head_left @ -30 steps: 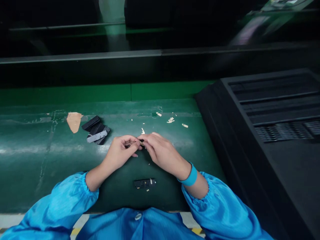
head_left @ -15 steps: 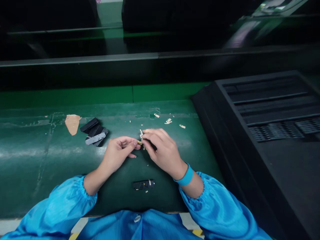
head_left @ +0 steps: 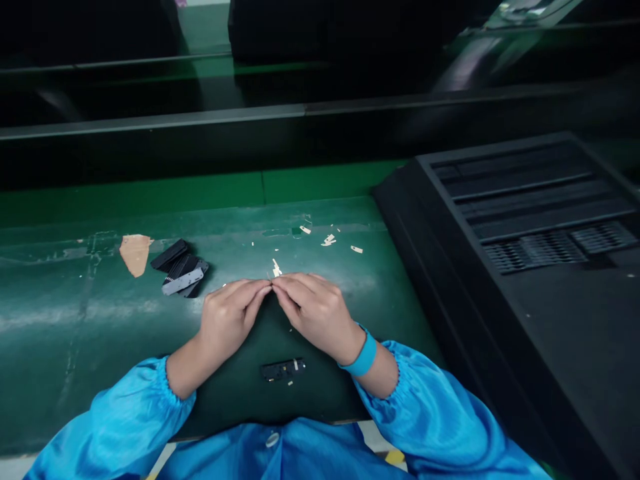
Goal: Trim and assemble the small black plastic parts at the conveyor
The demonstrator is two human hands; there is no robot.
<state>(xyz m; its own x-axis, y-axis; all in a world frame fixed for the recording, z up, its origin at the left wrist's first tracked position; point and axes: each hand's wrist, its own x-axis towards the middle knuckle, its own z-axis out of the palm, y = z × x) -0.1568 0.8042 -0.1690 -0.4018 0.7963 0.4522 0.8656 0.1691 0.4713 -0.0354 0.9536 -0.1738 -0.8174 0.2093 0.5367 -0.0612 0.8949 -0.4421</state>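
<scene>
My left hand (head_left: 227, 317) and my right hand (head_left: 317, 310) meet fingertip to fingertip above the green bench top (head_left: 125, 347). Both are closed in a pinch, thumbs against forefingers. Whatever lies between the tips is mostly hidden and too small to name. Just beyond the fingers lie a few pale flat slips (head_left: 276, 268). Nearer my body, a black elongated part (head_left: 283, 370) with a light strip across it rests flat on the bench, a tiny pale scrap beside it. My right wrist wears a blue band (head_left: 363, 357).
Left of my hands is a pile of black flat parts (head_left: 183, 267), a grey one on top. A tan torn piece (head_left: 135, 253) lies further left. Several pale slips (head_left: 329, 240) are scattered beyond my right hand. A large black tray (head_left: 430, 220) with slots borders the right side.
My hands have drawn together, and the small yellowish piece between them is now hidden. My left fingers have closed up. The whole view has shifted slightly.
</scene>
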